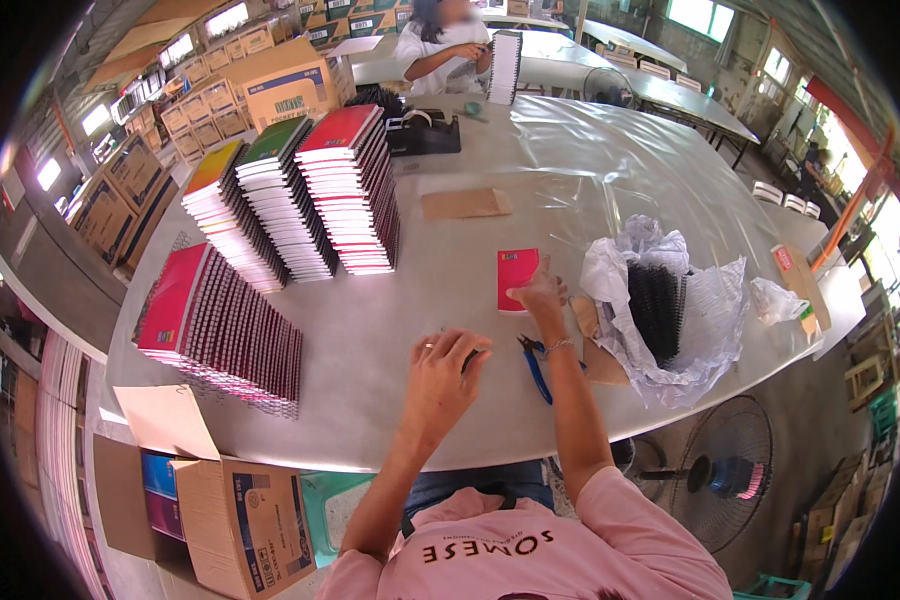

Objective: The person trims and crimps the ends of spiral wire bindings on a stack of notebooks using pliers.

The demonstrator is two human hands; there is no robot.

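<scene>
Red notebook (517, 279) is being touched at its lower right corner by the right hand (541, 293), fingers spread loosely; it lies flat, long axis running away from the person. Something small and dark is being clenched in the left hand (445, 375), nearer the table (390, 330) edge

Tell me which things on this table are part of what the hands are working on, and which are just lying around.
In hand:
right hand on the small red notebook
left hand closed on something too hidden to tell
blue-handled pliers
black spiral coils in white wrapping

Lying about:
tape dispenser
brown envelope
stacked notebooks
open carton
</scene>
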